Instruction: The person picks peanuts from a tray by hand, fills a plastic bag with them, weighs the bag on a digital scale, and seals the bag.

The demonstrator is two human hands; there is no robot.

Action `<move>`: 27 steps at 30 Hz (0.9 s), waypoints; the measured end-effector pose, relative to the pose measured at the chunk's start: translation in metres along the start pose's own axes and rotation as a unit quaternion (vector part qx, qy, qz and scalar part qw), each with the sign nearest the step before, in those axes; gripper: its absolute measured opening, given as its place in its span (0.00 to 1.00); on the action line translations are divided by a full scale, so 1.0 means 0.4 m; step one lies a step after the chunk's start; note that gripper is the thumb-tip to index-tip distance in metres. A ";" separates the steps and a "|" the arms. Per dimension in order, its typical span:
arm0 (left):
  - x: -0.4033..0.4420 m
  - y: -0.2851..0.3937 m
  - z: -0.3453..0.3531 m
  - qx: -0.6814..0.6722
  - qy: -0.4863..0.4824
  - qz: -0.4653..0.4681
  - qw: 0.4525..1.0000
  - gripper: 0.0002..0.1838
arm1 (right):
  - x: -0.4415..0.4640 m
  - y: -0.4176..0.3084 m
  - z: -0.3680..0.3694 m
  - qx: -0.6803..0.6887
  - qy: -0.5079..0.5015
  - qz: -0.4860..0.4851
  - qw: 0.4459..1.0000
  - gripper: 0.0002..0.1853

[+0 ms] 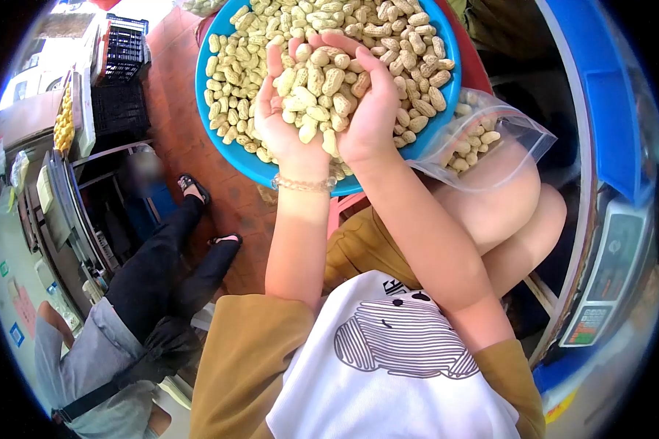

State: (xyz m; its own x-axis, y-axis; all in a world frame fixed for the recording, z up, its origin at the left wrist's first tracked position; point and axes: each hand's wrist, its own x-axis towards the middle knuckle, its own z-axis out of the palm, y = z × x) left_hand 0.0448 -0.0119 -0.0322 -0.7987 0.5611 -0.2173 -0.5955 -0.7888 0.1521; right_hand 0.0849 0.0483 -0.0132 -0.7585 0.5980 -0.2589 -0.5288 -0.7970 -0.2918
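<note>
Reddish floor tiles [172, 95] stretch left of the blue basin [243, 162], whose far rim is cut off. Above its peanuts, the left hand [284, 132] and right hand [372, 117] cup a heap of unshelled peanuts [322, 88] that hides most of both palms. Right of the basin sits a clear plastic bag [529, 137], partly filled; farther right, a digital scale's [613, 252] display is unreadable.

The left hand [280, 132], a beaded bracelet [302, 184] at its wrist, and the right hand [373, 121] together cup a heap of unshelled peanuts [321, 91] over a blue basin [239, 156] full of more. Just beside the basin, a clear bag [526, 135] holds some too. Another person [150, 285] in dark trousers is at left.
</note>
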 end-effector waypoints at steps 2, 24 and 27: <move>0.004 0.000 -0.003 0.033 0.016 0.022 0.999 0.23 | 0.004 0.007 -0.012 -0.019 0.010 -0.008 1.000 0.20; 0.001 -0.014 0.027 0.118 0.031 0.009 0.992 0.23 | 0.001 -0.019 -0.004 0.065 0.110 0.030 0.991 0.23; 0.000 -0.017 0.035 0.135 0.042 0.019 0.990 0.25 | 0.006 -0.028 0.006 0.022 0.105 0.041 0.993 0.21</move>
State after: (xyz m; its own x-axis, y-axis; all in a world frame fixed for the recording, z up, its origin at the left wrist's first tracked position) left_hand 0.0475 -0.0031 -0.0198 -0.8178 0.5007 -0.2837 -0.5754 -0.7068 0.4115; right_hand 0.0883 0.0584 -0.0082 -0.7053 0.5319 -0.4686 -0.4886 -0.8437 -0.2223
